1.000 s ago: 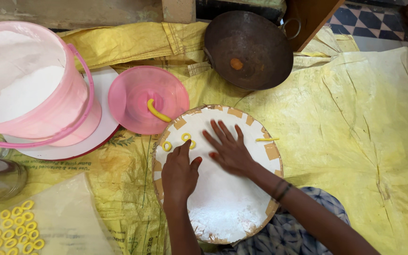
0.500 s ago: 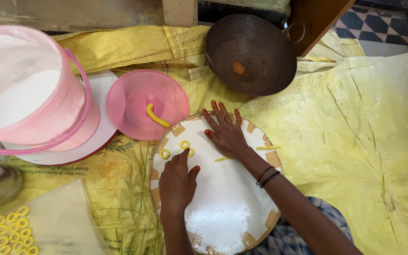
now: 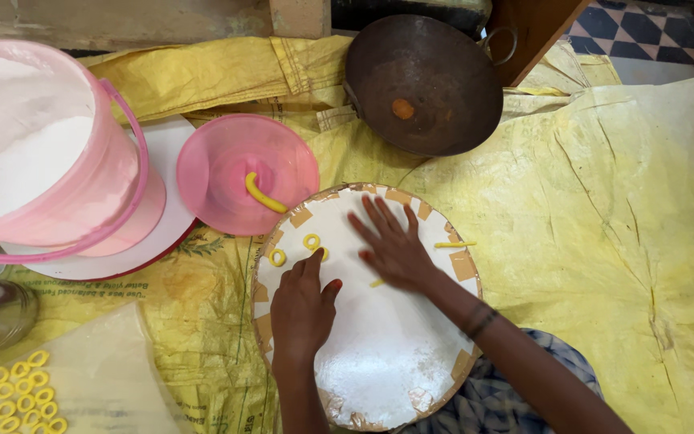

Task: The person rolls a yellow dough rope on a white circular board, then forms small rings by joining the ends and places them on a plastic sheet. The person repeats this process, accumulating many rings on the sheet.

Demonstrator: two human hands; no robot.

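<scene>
A pink bucket (image 3: 38, 153) of white powder, a pink lid (image 3: 242, 173) and a dark wok (image 3: 423, 84) ring the white round board (image 3: 379, 354). The left hand (image 3: 303, 309) lies flat, fingers together, fingertips touching a yellow dough ring (image 3: 312, 241). The right hand (image 3: 395, 249) presses fingers spread on a dough strip (image 3: 377, 282).

Round white board (image 3: 379, 354) lying flat, taped rim; two yellow dough rings (image 3: 312, 241) at far-left, thin dough strip (image 3: 453, 244) right.

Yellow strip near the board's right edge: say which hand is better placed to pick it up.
Right. The right hand lies flat on the round white board, nearer the yellow strip; the left hand sits by the dough rings.
</scene>
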